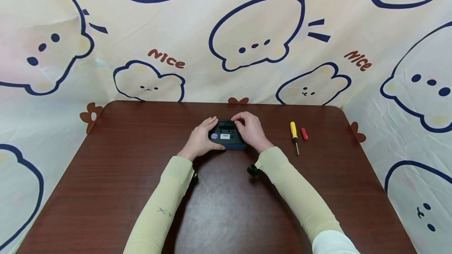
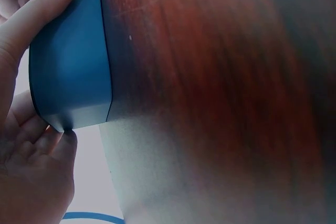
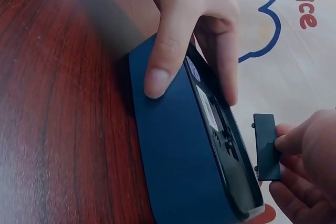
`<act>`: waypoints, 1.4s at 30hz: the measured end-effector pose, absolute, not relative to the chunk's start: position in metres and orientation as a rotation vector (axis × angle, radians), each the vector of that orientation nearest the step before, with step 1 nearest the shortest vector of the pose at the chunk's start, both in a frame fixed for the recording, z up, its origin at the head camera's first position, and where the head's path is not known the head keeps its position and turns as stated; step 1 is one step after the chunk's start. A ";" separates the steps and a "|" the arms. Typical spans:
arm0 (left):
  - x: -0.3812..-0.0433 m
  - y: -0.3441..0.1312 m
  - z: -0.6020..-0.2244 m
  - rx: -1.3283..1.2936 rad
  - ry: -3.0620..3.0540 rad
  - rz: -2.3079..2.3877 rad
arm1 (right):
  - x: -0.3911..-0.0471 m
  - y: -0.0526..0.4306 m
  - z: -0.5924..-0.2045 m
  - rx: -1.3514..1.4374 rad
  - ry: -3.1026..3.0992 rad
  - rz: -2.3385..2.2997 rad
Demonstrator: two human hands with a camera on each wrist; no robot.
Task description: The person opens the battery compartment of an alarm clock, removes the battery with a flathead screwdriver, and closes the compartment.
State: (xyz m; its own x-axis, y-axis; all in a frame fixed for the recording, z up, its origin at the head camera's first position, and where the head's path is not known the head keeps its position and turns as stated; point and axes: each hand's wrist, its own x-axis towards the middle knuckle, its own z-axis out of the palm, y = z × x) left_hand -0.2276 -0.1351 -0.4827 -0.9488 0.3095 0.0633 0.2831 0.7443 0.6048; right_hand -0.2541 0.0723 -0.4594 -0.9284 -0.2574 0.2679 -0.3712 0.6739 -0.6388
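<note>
A blue box-shaped device [image 1: 233, 142] lies on the table with its black underside facing up. Stickers and a recessed slot show on that underside. My left hand [image 1: 201, 138] grips the device at its left end, thumb along the near blue side [image 3: 173, 150] and fingers over the far edge. Between thumb and fingers, my right hand [image 3: 317, 156] pinches a small black battery cover [image 3: 268, 148] with little tabs. The cover stands just off the far right edge of the device in the right wrist view; in the head view the right hand mostly hides it.
To the right on the brown table [image 1: 226, 207] lie a yellow-handled screwdriver [image 1: 294, 131] and a small red cylinder [image 1: 304, 133] that looks like a battery. A printed cloth [image 1: 197, 42] hangs behind the table and along both sides.
</note>
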 end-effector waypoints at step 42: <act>-0.229 -0.136 -0.484 0.499 2.886 0.998 | -0.260 0.045 -0.462 0.620 -2.912 0.965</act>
